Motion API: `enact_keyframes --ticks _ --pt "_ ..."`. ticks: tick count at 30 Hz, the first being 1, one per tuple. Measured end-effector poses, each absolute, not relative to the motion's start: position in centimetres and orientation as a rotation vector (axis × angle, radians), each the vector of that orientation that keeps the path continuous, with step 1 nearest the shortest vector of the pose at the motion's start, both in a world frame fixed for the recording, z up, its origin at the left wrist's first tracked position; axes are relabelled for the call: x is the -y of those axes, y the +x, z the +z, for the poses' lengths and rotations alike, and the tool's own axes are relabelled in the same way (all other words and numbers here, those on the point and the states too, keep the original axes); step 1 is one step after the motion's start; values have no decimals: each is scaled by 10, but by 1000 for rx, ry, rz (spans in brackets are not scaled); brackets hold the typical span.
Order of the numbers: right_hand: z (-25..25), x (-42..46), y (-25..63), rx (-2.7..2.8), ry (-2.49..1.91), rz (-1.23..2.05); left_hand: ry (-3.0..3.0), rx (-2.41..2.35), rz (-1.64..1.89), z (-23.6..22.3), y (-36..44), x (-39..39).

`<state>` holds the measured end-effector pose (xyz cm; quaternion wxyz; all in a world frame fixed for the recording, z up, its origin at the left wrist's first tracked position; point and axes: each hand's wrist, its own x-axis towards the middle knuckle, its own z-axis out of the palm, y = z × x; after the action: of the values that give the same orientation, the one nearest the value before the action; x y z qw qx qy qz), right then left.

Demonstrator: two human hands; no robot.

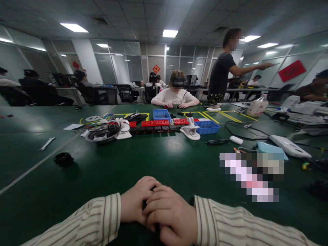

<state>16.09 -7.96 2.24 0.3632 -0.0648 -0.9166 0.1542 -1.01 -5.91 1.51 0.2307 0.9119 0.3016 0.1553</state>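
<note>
Close to the table's near edge, my left hand (pixel 134 202) and my right hand (pixel 173 212) come together, their fingers curled and touching. Something dark shows in the narrow gaps between them, but I cannot make out whether it is an object or the table. The right fingers lie partly over the left ones and hide their tips. Striped cuffs cover both wrists. A black round part (pixel 63 159) lies on the green table (pixel 143 157) to the left, and a wrench (pixel 46 144) is farther off beyond it.
Ahead are red socket pieces (pixel 155 123), a blue bin (pixel 208 127), another blue bin (pixel 161 114), a white clip (pixel 190 130) and a metal bowl of cables (pixel 102 136). Rightward lie a white device (pixel 289 145) and a light-blue box (pixel 271 150). A person (pixel 176 94) sits opposite.
</note>
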Motion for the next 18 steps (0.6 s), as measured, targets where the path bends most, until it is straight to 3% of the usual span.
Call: enact_keyframes --ticks 7,18 --pt "22 79 164 2372 -92 397 2488 -817 430 15 -13 59" --pt "23 83 161 2332 -659 393 2611 -974 535 14 -8 74"
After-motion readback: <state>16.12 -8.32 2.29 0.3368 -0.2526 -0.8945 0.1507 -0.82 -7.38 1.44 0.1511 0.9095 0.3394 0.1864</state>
